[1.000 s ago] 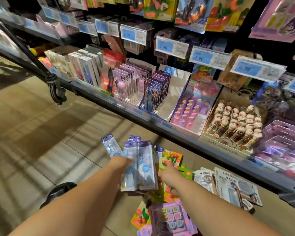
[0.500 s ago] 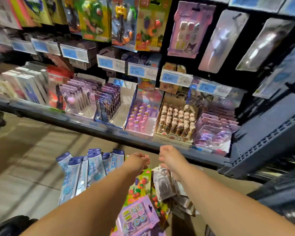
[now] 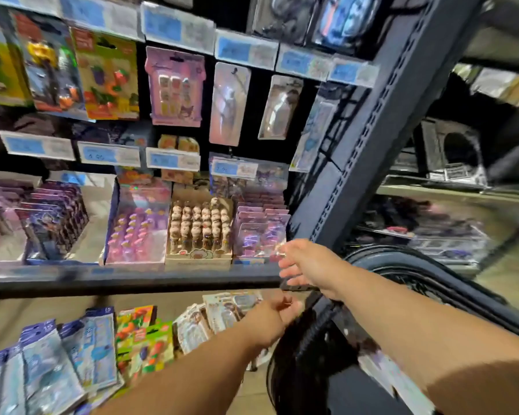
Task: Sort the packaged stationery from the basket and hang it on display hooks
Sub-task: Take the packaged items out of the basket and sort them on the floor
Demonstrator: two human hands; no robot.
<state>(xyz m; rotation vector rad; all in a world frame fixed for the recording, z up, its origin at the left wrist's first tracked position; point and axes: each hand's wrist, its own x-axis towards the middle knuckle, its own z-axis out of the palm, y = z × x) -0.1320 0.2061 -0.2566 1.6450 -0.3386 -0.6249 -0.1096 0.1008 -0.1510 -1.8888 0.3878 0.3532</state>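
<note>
Several packaged stationery items lie on the floor under the shelf: blue packs (image 3: 57,360), green fruit-print packs (image 3: 146,342) and white packs (image 3: 219,316). A black basket (image 3: 309,372) stands at the lower right. My left hand (image 3: 270,320) hovers beside the basket's rim with its fingers curled; nothing shows in it. Just above the rim my right hand (image 3: 307,265) reaches out with fingers spread and holds nothing. A purple pack (image 3: 176,85) and clear blister packs (image 3: 229,103) hang on hooks on the back panel.
The shelf edge (image 3: 132,283) runs across just above the floor packs. On it stand display boxes (image 3: 198,232) of small figures and pens. A dark slotted upright post (image 3: 372,139) rises to the right of the shelf, with darker shelving behind it.
My left hand has let go of the blue packs, which now lie on the floor. The view swung right and up. Both hands moved right, towards the basket.
</note>
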